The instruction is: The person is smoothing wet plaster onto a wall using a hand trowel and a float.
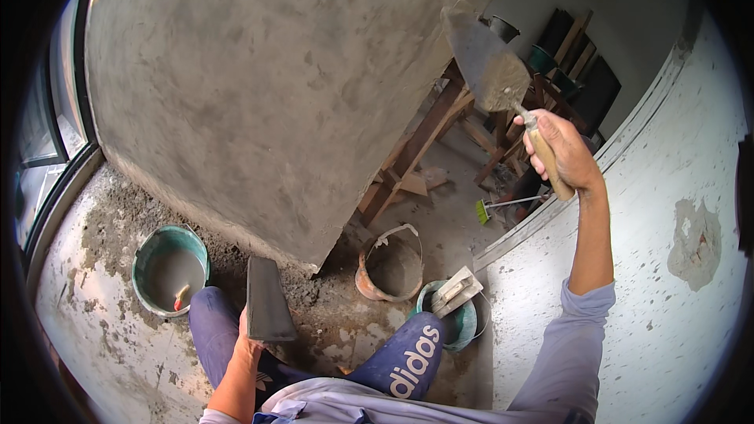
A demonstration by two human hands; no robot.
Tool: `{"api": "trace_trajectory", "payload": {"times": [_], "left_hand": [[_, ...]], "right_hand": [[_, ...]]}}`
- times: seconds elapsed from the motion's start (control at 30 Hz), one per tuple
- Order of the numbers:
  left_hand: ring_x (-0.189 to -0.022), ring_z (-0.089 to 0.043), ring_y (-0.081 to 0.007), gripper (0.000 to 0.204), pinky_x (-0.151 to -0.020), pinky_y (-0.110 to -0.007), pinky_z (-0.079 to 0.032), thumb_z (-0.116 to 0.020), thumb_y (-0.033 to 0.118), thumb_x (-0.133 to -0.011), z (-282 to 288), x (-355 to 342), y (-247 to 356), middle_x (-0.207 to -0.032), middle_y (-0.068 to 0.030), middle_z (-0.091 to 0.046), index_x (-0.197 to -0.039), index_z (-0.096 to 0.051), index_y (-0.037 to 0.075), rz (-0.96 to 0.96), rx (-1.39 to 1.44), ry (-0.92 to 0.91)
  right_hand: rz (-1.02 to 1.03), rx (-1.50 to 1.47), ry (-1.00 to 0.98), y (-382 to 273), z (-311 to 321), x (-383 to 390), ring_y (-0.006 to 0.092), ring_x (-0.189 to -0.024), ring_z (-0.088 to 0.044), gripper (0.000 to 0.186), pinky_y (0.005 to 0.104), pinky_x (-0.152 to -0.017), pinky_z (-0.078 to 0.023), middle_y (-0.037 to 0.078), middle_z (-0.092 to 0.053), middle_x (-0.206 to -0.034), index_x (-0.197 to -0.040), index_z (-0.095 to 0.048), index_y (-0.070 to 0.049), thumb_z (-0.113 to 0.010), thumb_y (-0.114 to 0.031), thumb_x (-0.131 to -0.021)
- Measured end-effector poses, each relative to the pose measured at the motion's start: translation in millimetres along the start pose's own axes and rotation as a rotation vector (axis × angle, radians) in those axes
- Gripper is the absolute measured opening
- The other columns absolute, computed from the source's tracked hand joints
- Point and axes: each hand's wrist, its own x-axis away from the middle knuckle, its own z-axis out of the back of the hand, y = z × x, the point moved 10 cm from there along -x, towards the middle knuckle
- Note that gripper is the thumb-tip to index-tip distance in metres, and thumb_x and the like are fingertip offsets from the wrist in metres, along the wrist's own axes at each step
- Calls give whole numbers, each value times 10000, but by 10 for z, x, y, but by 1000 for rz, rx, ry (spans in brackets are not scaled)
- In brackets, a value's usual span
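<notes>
Gripping mortar-smeared trowel (477, 51) by wooden handle (550, 161) in right hand (569, 148) — raised near plastered wall (259, 94). Holding grey rectangular board (269, 300) in left hand (246, 338) — near green bucket (170, 239).

A triangular grey metal trowel with a pale wooden handle (506, 82) is slanting across the far right, its handle pointing near and right, its blade far and left. Mortar is coating the blade beside the handle. A flat, oblong grey plastering float (268, 302) is sitting raised near, left of centre, its long sides running near to far. A broad, grey mortar-coated wall (259, 94) is filling the far left, its face showing darker blotches; the trowel's tip is overlapping its right edge, contact being unclear.
</notes>
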Motion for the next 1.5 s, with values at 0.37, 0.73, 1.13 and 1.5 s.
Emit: {"api": "trace_trajectory", "payload": {"times": [0.37,0.73,1.13,1.5], "left_hand": [[-959,-688,-288,328,-859,-448,-580,-433,254,-1076,64,37,-38,-1117,-134,-687,-1253,-612,43,48,58,-6],[-894,-678,-198,270,-791,-366,-590,-443,102,-1043,-96,64,67,-1060,-61,-669,-1245,-612,42,-57,-240,30],[-957,-680,-224,291,-834,-374,-585,-453,140,-1048,10,25,154,-1116,-92,-677,-1280,-601,43,-114,-303,15],[-880,-688,-173,278,-769,-353,-600,-515,48,-1005,-152,124,84,-1075,-57,-682,-1264,-611,27,-66,-210,97]], "right_hand": [[-33,195,-241,960,-1210,455,66,-593,-502,409,239,-557,-451,18,-570,-791,-1281,-587,20,-428,-312,-1102],[73,3,120,-164,-77,61,48,-600,-508,546,205,-513,-448,7,-542,-822,-1291,-569,10,-390,-467,-1097],[80,221,-147,993,-1544,601,417,-760,-654,358,460,-689,-500,221,-653,-848,-1109,-601,21,-452,-303,-1077],[29,77,-3,852,-1165,354,142,-575,-557,455,315,-556,-471,63,-585,-734,-1192,-605,5,-416,-398,-1096]]}}
